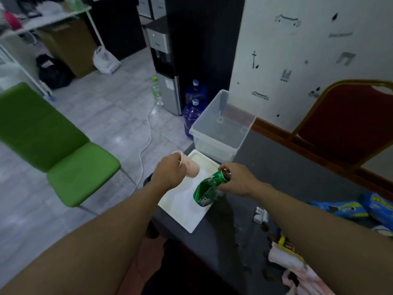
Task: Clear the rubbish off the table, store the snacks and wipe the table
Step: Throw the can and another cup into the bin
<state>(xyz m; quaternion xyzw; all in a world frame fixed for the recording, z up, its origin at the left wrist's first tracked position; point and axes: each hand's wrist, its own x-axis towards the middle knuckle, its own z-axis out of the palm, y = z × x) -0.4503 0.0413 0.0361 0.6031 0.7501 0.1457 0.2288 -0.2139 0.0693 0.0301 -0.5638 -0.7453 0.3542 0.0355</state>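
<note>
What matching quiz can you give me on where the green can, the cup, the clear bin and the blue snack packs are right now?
Things:
1 green can
2 pale cup
3 clear bin
4 blue snack packs

Places:
A lying on the table, right side
B held in the left hand
C standing at the table's far end
D held in the right hand

Pairs: 1-D, 2-B, 3-C, 4-A.
</note>
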